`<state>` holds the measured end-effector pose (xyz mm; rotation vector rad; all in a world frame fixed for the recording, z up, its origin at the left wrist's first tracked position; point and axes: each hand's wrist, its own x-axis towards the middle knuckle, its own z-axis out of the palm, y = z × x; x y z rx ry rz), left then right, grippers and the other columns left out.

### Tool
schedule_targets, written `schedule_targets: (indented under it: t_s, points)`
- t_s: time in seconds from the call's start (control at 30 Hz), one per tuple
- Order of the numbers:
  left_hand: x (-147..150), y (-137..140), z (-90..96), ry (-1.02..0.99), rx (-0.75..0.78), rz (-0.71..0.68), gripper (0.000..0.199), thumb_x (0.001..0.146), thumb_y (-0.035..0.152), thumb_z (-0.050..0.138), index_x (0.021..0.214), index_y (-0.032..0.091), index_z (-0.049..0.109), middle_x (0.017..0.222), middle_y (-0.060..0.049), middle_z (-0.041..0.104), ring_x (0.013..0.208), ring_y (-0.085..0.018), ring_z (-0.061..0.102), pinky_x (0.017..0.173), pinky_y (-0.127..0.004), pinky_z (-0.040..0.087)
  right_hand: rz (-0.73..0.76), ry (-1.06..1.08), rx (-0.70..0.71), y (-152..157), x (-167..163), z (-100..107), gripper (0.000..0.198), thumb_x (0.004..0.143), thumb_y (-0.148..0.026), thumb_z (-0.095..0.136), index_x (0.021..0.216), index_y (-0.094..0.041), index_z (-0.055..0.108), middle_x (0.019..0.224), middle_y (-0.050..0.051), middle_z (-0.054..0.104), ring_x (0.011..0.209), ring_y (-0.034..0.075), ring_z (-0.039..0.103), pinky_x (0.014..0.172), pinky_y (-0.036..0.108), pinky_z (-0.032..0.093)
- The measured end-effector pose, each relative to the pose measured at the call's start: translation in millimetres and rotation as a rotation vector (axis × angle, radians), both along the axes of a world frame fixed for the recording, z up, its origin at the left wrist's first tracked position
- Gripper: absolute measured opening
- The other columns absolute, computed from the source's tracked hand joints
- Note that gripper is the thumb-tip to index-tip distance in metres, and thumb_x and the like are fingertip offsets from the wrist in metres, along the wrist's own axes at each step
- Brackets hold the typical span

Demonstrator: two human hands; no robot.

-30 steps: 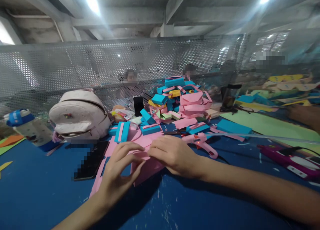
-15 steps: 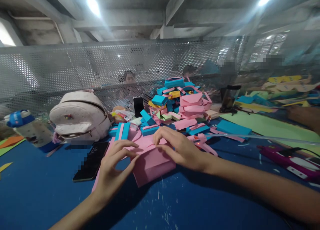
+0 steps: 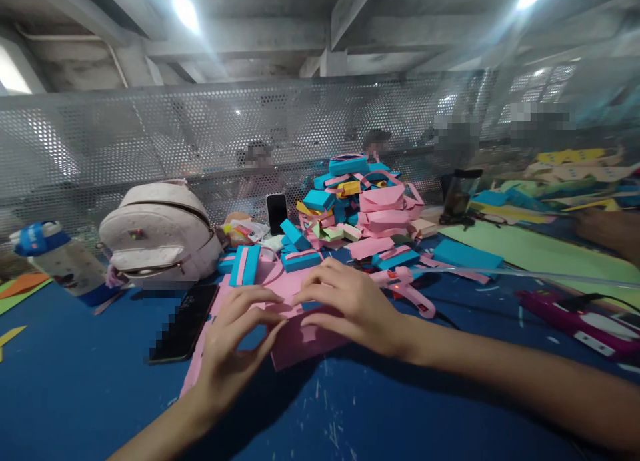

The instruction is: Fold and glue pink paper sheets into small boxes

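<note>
The folded pink paper (image 3: 306, 348) is sitting well short of the far edge of the blue worktop (image 3: 360, 417). The left hand (image 3: 223, 347) is pinching its left end; the right hand (image 3: 357, 307) is holding thumb and fingers apart over it, any grip unclear. Light, even pressure is probably keeping edges squarest; a glue gun (image 3: 407, 291) is lying beyond the right hand.

no text is legible; marks on the blue bottle lid (image 3: 39, 237) are too blurred.
</note>
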<state>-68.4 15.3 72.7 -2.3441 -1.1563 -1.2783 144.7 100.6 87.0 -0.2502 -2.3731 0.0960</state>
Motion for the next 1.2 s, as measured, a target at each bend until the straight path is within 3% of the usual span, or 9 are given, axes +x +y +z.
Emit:
schedule_targets:
  t_s: [0.33, 1.03, 1.2]
  points:
    - [-2.4, 0.2, 1.8, -0.061, -0.096, -0.028, 0.014, 0.083, 0.012, 0.068, 0.093, 0.021, 0.064, 0.101, -0.006, 0.066, 0.100, -0.019, 0.061, 0.087, -0.035, 0.049, -0.022, 0.032, 0.028, 4.9, -2.8, -6.5, 0.008, 0.091, -0.021, 0.062, 0.083, -0.019, 0.064, 0.085, 0.002, 0.066, 0.083, 0.017, 0.055, 0.073, 0.030, 0.040]
    - [-1.7, 2.7, 2.3, 0.023, -0.048, -0.038, 0.018, 0.082, 0.001, 0.063, 0.084, 0.019, 0.061, 0.100, -0.006, 0.066, 0.098, -0.017, 0.059, 0.087, -0.032, 0.048, -0.074, -0.033, 0.154, 6.9, -3.9, -10.2, 0.009, 0.091, -0.020, 0.058, 0.084, -0.018, 0.063, 0.089, 0.003, 0.066, 0.085, 0.018, 0.055, 0.072, 0.030, 0.038]
    - [-7.0, 4.8, -1.9, -0.049, -0.124, -0.015, 0.014, 0.085, 0.009, 0.065, 0.090, 0.022, 0.066, 0.110, -0.005, 0.066, 0.107, -0.018, 0.059, 0.093, -0.033, 0.045, -0.099, -0.034, 0.197, 8.2, -3.7, -9.9, 0.010, 0.091, -0.019, 0.057, 0.084, -0.018, 0.063, 0.088, 0.003, 0.065, 0.084, 0.018, 0.055, 0.070, 0.031, 0.036]
